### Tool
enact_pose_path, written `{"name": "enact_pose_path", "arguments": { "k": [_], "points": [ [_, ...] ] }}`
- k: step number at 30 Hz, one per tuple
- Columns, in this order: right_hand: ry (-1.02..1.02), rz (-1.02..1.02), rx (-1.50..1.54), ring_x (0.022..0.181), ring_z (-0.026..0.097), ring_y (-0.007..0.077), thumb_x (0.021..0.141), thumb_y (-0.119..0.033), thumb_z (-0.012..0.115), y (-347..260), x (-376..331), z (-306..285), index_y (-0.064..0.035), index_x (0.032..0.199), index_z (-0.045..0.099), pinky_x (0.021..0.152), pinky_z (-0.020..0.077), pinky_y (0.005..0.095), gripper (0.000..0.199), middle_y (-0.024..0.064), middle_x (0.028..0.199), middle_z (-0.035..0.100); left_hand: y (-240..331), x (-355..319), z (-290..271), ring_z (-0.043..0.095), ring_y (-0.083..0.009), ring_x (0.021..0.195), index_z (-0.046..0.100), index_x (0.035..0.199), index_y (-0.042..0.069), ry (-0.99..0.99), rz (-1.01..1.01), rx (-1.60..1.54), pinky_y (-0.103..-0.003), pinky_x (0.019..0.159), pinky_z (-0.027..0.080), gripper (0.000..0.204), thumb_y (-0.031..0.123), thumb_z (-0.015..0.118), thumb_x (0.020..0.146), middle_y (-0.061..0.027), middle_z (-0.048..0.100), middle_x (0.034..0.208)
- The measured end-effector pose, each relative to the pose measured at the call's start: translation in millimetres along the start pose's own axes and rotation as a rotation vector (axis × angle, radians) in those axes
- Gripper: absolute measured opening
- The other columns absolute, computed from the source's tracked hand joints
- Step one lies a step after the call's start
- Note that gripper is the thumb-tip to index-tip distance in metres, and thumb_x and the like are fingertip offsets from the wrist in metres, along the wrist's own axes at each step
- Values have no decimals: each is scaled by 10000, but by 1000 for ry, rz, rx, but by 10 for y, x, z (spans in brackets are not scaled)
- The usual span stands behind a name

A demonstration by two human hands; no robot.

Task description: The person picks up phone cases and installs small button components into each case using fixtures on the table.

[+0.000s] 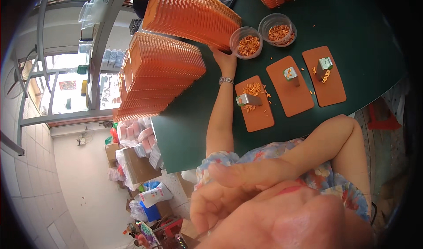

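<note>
Stack of orange trays (194, 16) on bench (178, 139), just beyond left hand (226, 60), long axis slanting down rightward toward tub of orange bits (249, 45). Left hand nearer; its grip cannot be told (fingertips hidden at stack's edge). Right hand (246, 177) well apart, curled, contents unclear.

A clear round tub (246, 31), partly filled with small orange pieces (249, 46), stands upright beside a stack of translucent orange trays (190, 17).

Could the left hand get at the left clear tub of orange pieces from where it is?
Probably yes: the left hand is right beside the left clear tub, and nothing visible stands between them.
</note>
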State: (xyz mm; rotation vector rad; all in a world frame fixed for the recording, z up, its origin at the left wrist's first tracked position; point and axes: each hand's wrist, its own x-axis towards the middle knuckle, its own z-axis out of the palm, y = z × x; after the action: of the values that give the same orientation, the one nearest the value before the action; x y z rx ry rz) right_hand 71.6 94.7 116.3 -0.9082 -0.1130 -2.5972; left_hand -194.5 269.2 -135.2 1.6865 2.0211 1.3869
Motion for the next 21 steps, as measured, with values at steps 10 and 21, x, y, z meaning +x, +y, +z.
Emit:
{"name": "enact_pose_path", "arguments": {
  "k": [10,21],
  "points": [
    [-35,55,-20,1031,534,162,956,-647,347,148,-15,2,12,1160,495,925,390,293,706,97,1125,549,239,-187,-890,419,-359,1331,29,1510,-40,-216,-162,113,-420,1091,355,1055,274,758,815,-304,367,1447],
    [1019,-556,115,743,539,63,953,-649,397,529,-176,841,-27,987,551,684,433,195,642,-9,775,569,1089,-1309,-1743,647,-181,977,653,1059,-46,221,-158,69,-298,900,513,200,103,552,974,-120,684,1025]
  ]
}}
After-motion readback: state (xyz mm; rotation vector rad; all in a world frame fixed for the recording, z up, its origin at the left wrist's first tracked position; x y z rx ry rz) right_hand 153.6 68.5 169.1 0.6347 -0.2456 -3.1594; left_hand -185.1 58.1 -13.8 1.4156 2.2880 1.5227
